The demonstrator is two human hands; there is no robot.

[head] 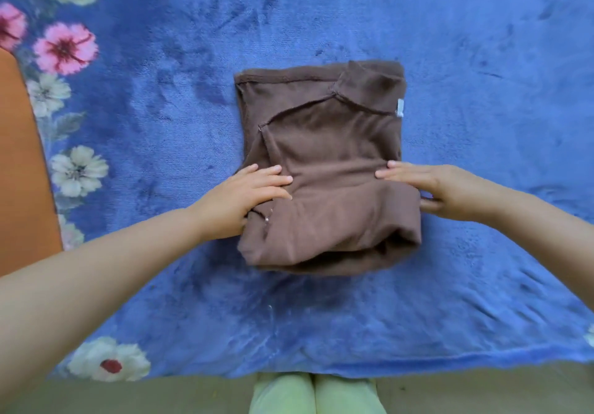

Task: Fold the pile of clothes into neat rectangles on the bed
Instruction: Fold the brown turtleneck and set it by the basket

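A brown garment [324, 143] lies folded into a rough rectangle on the blue floral blanket [482, 92] covering the bed. Its near part is doubled over into a thick roll, and a small white tag shows at its right edge. My left hand [247, 191] rests on the garment's left side with the fingers flat on top and the thumb tucked under the fold. At the right side, my right hand [434, 188] has its fingers stretched over the fold and its thumb beneath the edge. Both hands pinch the folded layer.
An orange surface [19, 163] borders the blanket at the left. The blanket's near edge [321, 372] runs along the bottom, with light green trouser legs [315, 394] below it. Flower prints line the blanket's left side.
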